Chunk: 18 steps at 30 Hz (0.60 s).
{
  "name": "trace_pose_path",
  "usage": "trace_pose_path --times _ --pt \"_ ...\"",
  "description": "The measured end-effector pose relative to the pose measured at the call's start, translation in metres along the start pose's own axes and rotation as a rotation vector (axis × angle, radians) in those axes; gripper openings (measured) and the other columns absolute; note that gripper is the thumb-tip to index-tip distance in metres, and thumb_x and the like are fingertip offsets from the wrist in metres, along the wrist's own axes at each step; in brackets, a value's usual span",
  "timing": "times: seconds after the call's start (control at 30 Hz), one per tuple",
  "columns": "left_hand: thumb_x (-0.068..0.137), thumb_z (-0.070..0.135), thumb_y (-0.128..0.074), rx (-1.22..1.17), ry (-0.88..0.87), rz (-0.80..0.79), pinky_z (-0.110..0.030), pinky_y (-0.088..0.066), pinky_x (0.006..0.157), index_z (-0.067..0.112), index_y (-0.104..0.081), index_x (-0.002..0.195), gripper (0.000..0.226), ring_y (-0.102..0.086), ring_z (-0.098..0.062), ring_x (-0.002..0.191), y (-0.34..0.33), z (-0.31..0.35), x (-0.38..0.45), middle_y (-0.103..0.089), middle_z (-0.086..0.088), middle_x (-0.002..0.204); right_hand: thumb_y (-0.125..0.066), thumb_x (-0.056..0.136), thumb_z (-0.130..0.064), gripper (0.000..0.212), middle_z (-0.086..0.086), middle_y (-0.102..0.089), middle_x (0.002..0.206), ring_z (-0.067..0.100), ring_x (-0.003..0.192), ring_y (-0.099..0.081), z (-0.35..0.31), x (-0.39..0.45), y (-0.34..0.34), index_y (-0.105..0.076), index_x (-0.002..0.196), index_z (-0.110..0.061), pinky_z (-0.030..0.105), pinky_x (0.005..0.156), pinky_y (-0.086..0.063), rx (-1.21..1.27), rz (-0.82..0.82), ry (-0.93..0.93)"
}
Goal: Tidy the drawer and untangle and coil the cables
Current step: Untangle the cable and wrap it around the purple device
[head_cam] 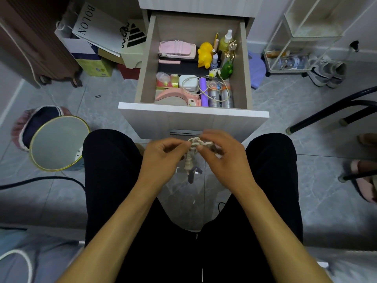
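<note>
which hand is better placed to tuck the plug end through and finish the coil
Left, probably. The left hand sits beside the dangling plug, while the right hand already pinches the white cable bundle and should keep it steady.

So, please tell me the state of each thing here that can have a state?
Drawer: pulled open, with items inside.
White cable: bunched and tangled, held in front of the drawer.
Plug: hangs down from the bundle.
Left hand: fingers pinch the cable.
Right hand: fingers pinch the cable.
Charger cable: loose loop in the drawer, not coiled.
Waste bin: tilted, open.
</note>
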<state>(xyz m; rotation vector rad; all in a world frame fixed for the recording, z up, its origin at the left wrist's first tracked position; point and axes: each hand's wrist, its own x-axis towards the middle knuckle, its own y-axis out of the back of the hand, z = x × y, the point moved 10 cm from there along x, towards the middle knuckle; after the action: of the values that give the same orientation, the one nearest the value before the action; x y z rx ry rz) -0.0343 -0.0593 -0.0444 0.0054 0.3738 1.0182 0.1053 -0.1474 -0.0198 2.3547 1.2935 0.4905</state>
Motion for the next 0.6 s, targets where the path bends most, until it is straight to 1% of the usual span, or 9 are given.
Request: trace_pose_path --times 0.03,0.07,0.1,0.17,0.23,0.37,0.47,0.53,0.6 --pt "0.09 0.018 -0.069 0.013 0.002 0.0 -0.042 -0.059 0.084 0.02 -0.078 0.084 0.011 -0.072 -0.018 0.081 0.0 -0.001 0.0 -0.075 0.003 0.079 -0.073 0.085 -0.021 0.033 0.002 -0.058 0.125 0.01 0.115 -0.053 -0.006 -0.001 0.002 -0.067 0.117 -0.015 0.021 0.099 -0.045 -0.146 0.032 0.093" --pt "0.09 0.019 -0.069 0.021 0.009 -0.006 -0.043 -0.059 0.084 0.019 -0.078 0.084 0.011 -0.072 -0.018 0.081 0.0 -0.001 0.0 -0.075 0.002 0.079 -0.074 0.084 -0.022 0.035 0.008 -0.054 0.127 0.015 0.117 -0.049 -0.014 -0.002 0.003 -0.066 0.118 -0.014 0.02 0.098 -0.043 -0.276 0.066 0.193" --pt "0.09 0.019 -0.069 0.028 0.015 -0.015 -0.044 -0.059 0.083 0.018 -0.078 0.085 0.011 -0.072 -0.018 0.081 -0.001 -0.001 0.0 -0.075 0.002 0.079 -0.074 0.084 -0.02 0.032 0.011 -0.055 0.123 0.02 0.113 -0.05 -0.025 -0.005 0.004 -0.067 0.114 -0.012 0.023 0.093 -0.045 -0.373 0.105 0.298" --pt "0.09 0.02 -0.068 0.054 0.012 -0.037 -0.044 -0.059 0.083 0.02 -0.077 0.083 0.011 -0.072 -0.018 0.081 -0.003 0.001 0.002 -0.075 0.002 0.08 -0.07 0.085 -0.015 0.015 0.013 -0.061 0.104 0.026 0.094 -0.054 -0.045 -0.008 0.0 -0.072 0.099 -0.009 0.034 0.078 -0.047 -0.482 0.147 0.484" --pt "0.09 0.021 -0.067 0.079 -0.008 -0.058 -0.043 -0.059 0.084 0.022 -0.077 0.082 0.012 -0.071 -0.019 0.083 -0.004 0.006 0.003 -0.075 0.002 0.081 -0.066 0.088 -0.016 0.011 0.011 -0.062 0.092 0.028 0.081 -0.056 -0.052 -0.007 -0.004 -0.073 0.091 -0.009 0.037 0.07 -0.045 -0.52 0.141 0.554" --pt "0.089 0.018 -0.068 0.001 0.011 -0.064 -0.036 -0.058 0.087 0.022 -0.077 0.082 0.012 -0.072 -0.016 0.083 0.0 0.007 0.004 -0.076 0.002 0.082 -0.062 0.088 -0.016 0.014 0.009 -0.064 0.086 0.027 0.076 -0.057 -0.054 -0.002 -0.012 -0.073 0.088 -0.007 0.035 0.067 -0.045 -0.593 0.123 0.577" --pt "0.088 0.017 -0.069 -0.068 0.078 -0.058 -0.03 -0.058 0.083 0.017 -0.077 0.084 0.009 -0.073 -0.017 0.083 0.0 0.003 0.002 -0.076 0.0 0.082 -0.058 0.088 -0.013 0.015 0.01 -0.064 0.081 0.028 0.073 -0.058 -0.056 -0.002 -0.018 -0.069 0.086 -0.004 0.035 0.068 -0.046 -0.583 0.101 0.574" --pt "0.087 0.019 -0.07 -0.079 0.099 -0.054 -0.028 -0.057 0.08 0.016 -0.078 0.085 0.008 -0.072 -0.017 0.083 0.001 0.002 0.002 -0.076 0.0 0.082 -0.055 0.088 -0.018 0.017 0.008 -0.061 0.08 0.026 0.073 -0.056 -0.049 0.001 -0.02 -0.066 0.085 -0.005 0.034 0.066 -0.046 -0.526 0.051 0.49" --pt "0.087 0.02 -0.072 -0.046 0.073 -0.047 -0.023 -0.056 0.076 0.02 -0.078 0.084 0.007 -0.071 -0.012 0.082 0.001 0.005 0.003 -0.076 0.004 0.081 -0.055 0.089 -0.023 0.016 -0.001 -0.057 0.082 0.014 0.072 -0.052 -0.032 0.004 -0.017 -0.063 0.087 -0.01 0.028 0.063 -0.045 -0.405 -0.021 0.279"
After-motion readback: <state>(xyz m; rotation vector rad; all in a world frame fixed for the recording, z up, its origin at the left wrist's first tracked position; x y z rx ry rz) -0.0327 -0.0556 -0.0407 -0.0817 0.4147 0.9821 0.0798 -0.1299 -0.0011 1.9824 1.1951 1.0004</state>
